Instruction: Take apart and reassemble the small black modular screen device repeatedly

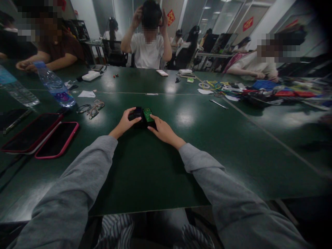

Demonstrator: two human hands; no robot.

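While both hands rest on the dark green table (145,173), the left hand (126,121) curls its grip around a small black part (137,112), and the right hand (163,130) presses a fingertip on the little green board (147,114) just beside it. Best to hold the black part firm and keep the board flat. Glasses (93,108), two phones (38,135) and a water bottle (55,85) lie to the left, and other people sit across the busy room
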